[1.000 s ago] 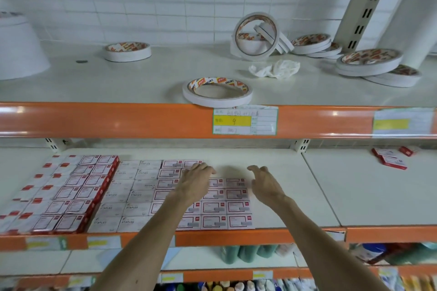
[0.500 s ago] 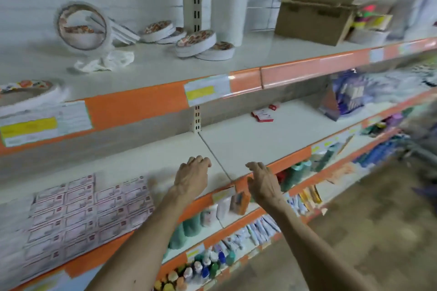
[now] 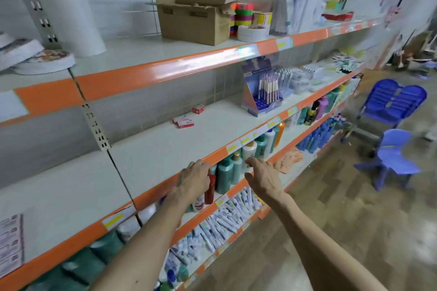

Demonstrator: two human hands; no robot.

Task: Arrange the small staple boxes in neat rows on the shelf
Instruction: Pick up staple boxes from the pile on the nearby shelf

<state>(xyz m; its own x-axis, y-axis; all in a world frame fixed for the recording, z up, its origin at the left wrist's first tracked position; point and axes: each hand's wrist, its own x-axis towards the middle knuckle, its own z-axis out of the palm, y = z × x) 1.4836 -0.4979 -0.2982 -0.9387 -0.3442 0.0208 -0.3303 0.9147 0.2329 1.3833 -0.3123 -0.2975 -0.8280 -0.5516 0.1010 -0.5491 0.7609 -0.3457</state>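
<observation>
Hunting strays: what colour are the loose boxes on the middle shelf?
Boxes: red and white; head view.

Four orange-edged shelves point(image 3: 165, 73) are in view. The second from the top carries three loose staple boxes point(image 3: 184, 122) and one pen display point(image 3: 264, 99). The top one holds one open cardboard box point(image 3: 194, 21), one upright white paper roll point(image 3: 73, 7) and two white tape rolls point(image 3: 253, 33) stacked beside the cardboard box. On the floor stand one single blue chair point(image 3: 392, 156) and one stack of blue chairs point(image 3: 392, 101), its number unclear. Two hands reach in: left hand point(image 3: 194, 181), right hand point(image 3: 263, 178).
</observation>
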